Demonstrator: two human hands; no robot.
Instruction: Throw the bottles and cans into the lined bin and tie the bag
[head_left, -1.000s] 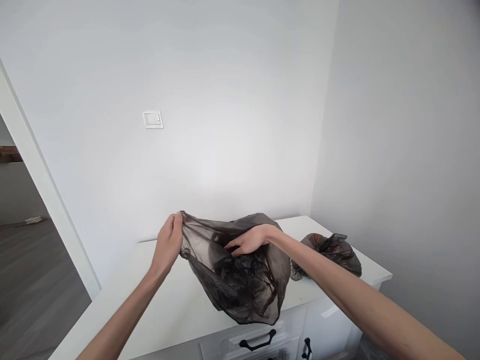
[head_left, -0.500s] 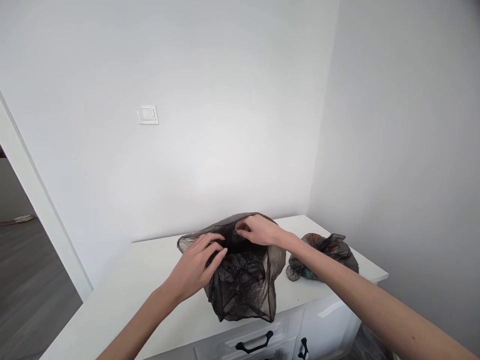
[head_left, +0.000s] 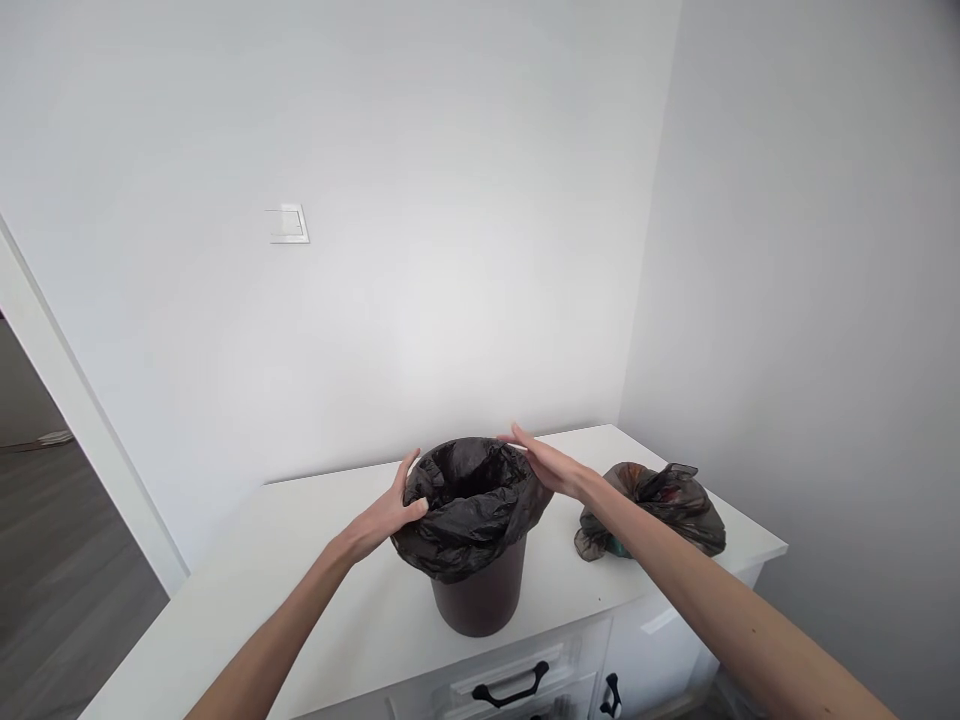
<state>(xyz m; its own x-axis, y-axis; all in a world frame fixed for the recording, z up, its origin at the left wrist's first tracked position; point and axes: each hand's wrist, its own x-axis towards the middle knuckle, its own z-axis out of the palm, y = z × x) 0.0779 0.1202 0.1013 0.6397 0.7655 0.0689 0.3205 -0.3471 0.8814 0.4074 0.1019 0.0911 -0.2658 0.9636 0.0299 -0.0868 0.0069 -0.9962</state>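
Observation:
A brown trash bin (head_left: 480, 595) stands upright on the white cabinet top (head_left: 337, 600). A thin black garbage bag (head_left: 469, 535) lines it, its edge folded down over the outside of the rim in loose wrinkles. My left hand (head_left: 386, 510) curls round the bag at the left of the rim, thumb in front and a finger farther back. At the right side, my right hand (head_left: 544, 460) lies against the bag with its fingers stretched out. The bottom inside the bin is hidden in shadow.
A knotted, filled dark bag (head_left: 679, 515) sits to the right on the cabinet. Black handles (head_left: 514, 685) mark the cabinet's front. Walls rise behind and at the right, with a light switch (head_left: 291, 224). A doorway frame (head_left: 82, 400) stands at the left.
The garbage bag's loose edge, spread out and covering the bin before, is now turned down round the rim, and the bin's lower body shows. Both hands moved from the opening to its sides.

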